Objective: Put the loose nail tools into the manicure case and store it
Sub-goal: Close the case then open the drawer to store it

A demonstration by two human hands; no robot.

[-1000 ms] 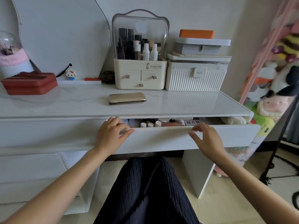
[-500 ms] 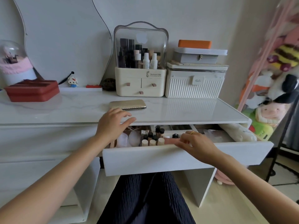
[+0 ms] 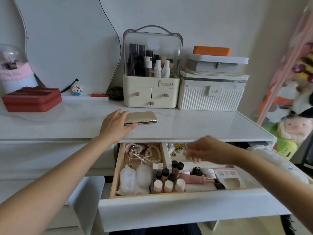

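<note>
The closed gold manicure case (image 3: 144, 117) lies flat on the white desktop (image 3: 203, 126). My left hand (image 3: 115, 124) covers its left end, fingers over the top and thumb along the near edge. The white drawer (image 3: 186, 209) under the desktop stands pulled far out. My right hand (image 3: 205, 150) hovers blurred over the middle of the drawer, fingers relaxed, holding nothing. No loose nail tools show.
In the drawer lie pearl beads (image 3: 145, 152), small bottles (image 3: 167, 180), a pink tube (image 3: 196, 178) and a white pouch (image 3: 135, 177). At the back of the desktop stand a cosmetics organizer (image 3: 151, 92), a ribbed white box (image 3: 211, 94) and a red box (image 3: 32, 100).
The drawer has been pulled much further out. My left hand left the drawer front and reached up onto the gold case. My right hand let go of the front and moved over the drawer.
</note>
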